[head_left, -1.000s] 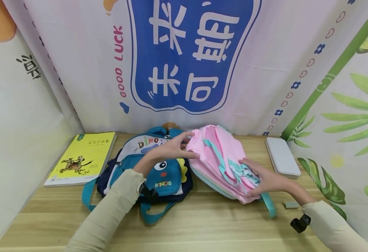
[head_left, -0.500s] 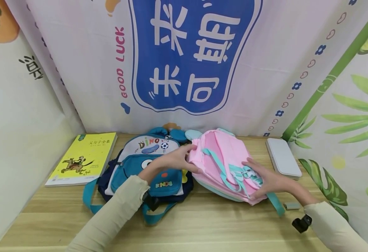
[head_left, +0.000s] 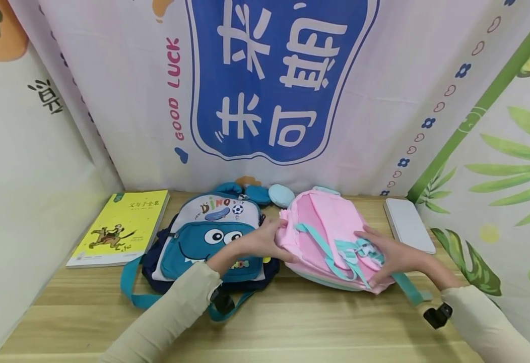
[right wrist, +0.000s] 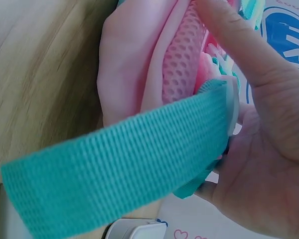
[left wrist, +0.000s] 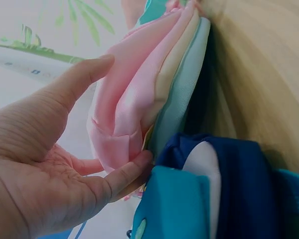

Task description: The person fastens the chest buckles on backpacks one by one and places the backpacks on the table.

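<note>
A pink backpack with turquoise straps lies tilted on the table, its strap side up. My left hand holds its left side; in the left wrist view the thumb of that hand lies against the pink cloth and the fingers reach round the other side. At the right end my right hand grips the backpack beside the buckles. A loose turquoise strap crosses the right wrist view in front of that hand. Left of the pink one, partly under my left forearm, lies a blue dinosaur backpack.
A yellow book lies at the table's left. A white box-like object lies at the back right. A printed curtain hangs behind the wooden table, with patterned walls at both sides.
The pink backpack has moved right and slightly toward me, with both hands on it. More of the blue backpack shows, and a pale round piece has come into view between the two.
</note>
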A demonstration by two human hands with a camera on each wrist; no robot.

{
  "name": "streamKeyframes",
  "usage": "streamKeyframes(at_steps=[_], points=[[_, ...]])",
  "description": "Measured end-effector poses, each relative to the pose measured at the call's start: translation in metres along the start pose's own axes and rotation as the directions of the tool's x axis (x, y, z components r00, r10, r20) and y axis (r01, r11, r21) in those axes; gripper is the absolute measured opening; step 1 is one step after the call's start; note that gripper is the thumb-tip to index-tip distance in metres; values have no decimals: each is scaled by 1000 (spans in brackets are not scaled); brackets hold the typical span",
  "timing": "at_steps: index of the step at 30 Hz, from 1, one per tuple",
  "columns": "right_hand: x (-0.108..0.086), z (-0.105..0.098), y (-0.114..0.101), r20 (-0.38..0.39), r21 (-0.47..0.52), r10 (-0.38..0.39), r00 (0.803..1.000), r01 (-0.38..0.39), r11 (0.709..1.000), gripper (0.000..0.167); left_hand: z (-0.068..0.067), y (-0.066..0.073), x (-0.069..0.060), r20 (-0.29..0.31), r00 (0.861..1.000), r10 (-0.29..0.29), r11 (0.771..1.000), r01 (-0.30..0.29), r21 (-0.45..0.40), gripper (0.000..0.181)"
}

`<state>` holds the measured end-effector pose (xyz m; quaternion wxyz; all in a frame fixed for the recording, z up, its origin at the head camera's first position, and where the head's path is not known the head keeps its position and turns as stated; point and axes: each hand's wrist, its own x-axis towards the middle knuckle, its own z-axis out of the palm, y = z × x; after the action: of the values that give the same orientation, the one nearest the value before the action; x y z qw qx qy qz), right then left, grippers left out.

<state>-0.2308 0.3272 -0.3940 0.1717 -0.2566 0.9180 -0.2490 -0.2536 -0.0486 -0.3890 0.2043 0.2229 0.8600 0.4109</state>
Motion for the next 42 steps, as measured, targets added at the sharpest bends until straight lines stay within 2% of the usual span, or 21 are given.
streamKeyframes(at_steps=[5, 13, 20, 27, 37, 42], points=[[0, -2, 2, 9, -6, -6, 1000, 6, 1000, 122, 8, 1, 1, -1, 1000, -30, 999, 30, 15, 97], [1, -8, 7, 19, -49, 11, 1000, -10, 999, 123, 20, 1, 1, -8, 1000, -3, 1000, 3, 30, 93], [4, -13, 11, 36, -78, 44, 998, -41, 996, 124, 31, -2, 6, 1, 1000, -27, 999, 27, 18, 97], [8, -18, 10, 61, -108, 70, 996, -63, 992, 127, 35, -2, 10, 11, 1000, -15, 1000, 15, 7, 99], [15, -18, 14, 64, -130, 58, 996, -50, 990, 121, 39, 2, 11, 24, 994, -105, 994, 104, 41, 111], [16, -16, 14, 48, -156, 44, 998, -36, 987, 120, 39, 0, 11, 17, 994, -105, 994, 105, 37, 109]])
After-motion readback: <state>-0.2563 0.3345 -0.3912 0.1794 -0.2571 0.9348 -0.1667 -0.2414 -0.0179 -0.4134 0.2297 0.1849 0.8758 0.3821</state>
